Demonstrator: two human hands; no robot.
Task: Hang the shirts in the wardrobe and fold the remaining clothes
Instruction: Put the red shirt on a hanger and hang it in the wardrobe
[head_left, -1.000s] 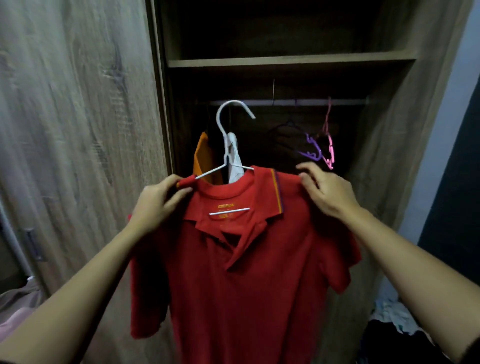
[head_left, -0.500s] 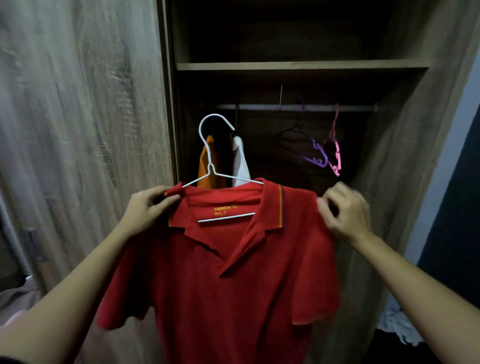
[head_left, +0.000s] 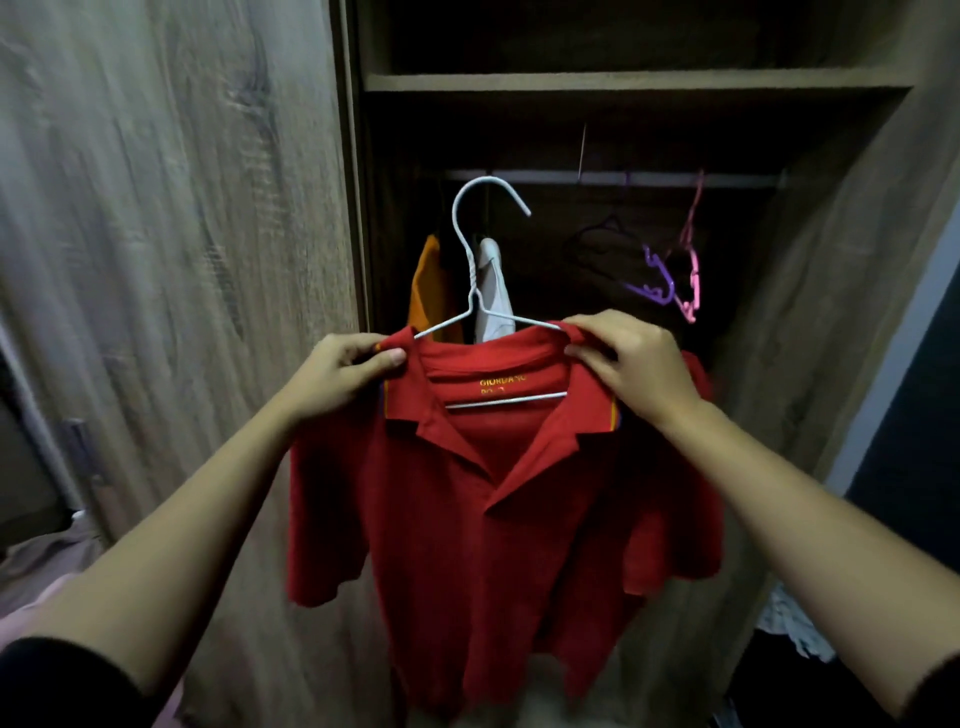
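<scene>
Hands first: the left hand (head_left: 337, 374) pinches the left shoulder of a red short-sleeved polo shirt (head_left: 498, 519), and the right hand (head_left: 631, 369) is clamped on the collar and shoulder at the other side. The shirt sits on a white wire hanger (head_left: 475, 291), held up in front of the open wood-grain wardrobe (head_left: 613, 80), below its metal hanging rail (head_left: 613, 178); the hanger's hook is not on the rail. Behind the hook, at the left end of the rail, hang an orange garment (head_left: 428, 291) and a white garment (head_left: 493, 291). Toward the right end of the rail hang a purple plastic hanger (head_left: 657, 280) and a pink plastic hanger (head_left: 693, 260), both bare. The wardrobe's door (head_left: 171, 260) stands to the left of the rail.
</scene>
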